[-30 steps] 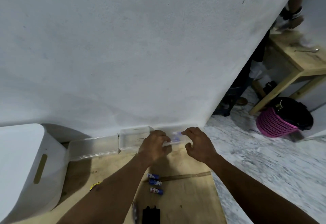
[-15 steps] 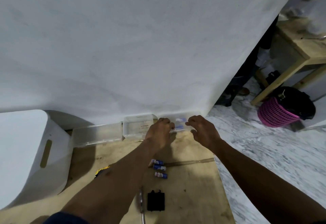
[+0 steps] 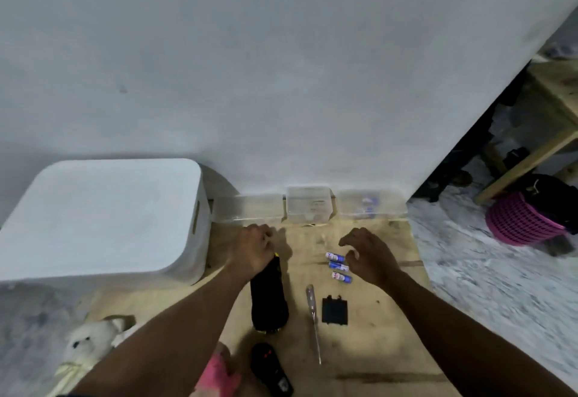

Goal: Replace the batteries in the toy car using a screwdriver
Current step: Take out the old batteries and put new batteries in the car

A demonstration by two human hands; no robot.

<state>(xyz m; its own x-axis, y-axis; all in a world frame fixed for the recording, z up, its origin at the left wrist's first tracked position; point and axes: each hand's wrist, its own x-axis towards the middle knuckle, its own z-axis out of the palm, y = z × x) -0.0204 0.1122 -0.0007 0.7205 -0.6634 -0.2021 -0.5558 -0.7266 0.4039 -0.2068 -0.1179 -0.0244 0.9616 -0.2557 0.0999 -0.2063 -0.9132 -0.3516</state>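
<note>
The black toy car lies lengthwise on the wooden board, a bit of yellow showing at its far end. My left hand is curled into a fist right over that far end; whether anything is inside the fist is hidden. My right hand hovers with fingers apart beside three blue-and-white batteries. A screwdriver lies between the car and the black battery cover. A black remote lies near me.
Three clear plastic boxes line the white wall; the right one holds blue items. A white bin stands left. A white plush toy and pink cloth lie near me. A pink basket stands under a wooden table far right.
Both hands have pulled back from the clear boxes at the wall toward me. The left now sits closed over the car, the right over the batteries. The view tilted down.
</note>
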